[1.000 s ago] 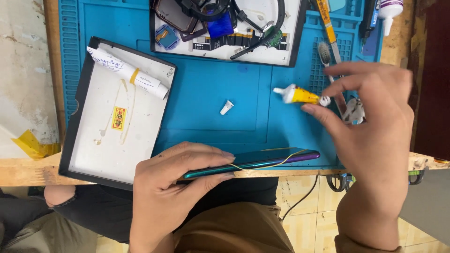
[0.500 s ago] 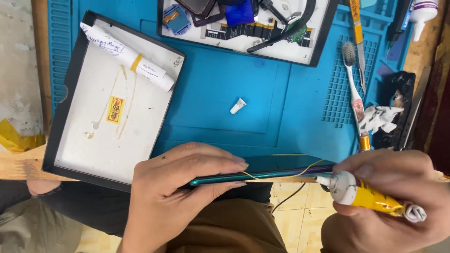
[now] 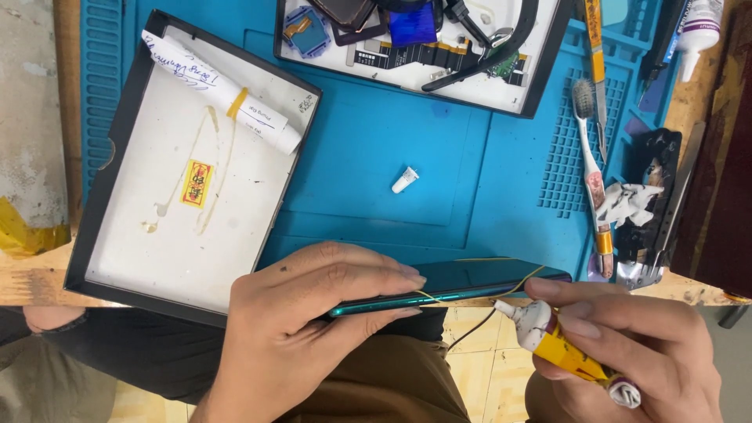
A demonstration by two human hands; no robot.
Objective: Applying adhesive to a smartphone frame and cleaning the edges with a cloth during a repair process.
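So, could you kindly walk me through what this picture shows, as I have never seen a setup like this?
The picture comes from a camera worn on a person's head, looking down at their own two bare hands over a blue work mat. The left hand holds a dark teal phone on its edge at the near side of the mat. The right hand grips a small yellow glue tube, its white nozzle close to the phone's edge. On the mat lie a tiny white cap, a shallow box lid holding a rolled paper, a tray of phone parts and a toothbrush.
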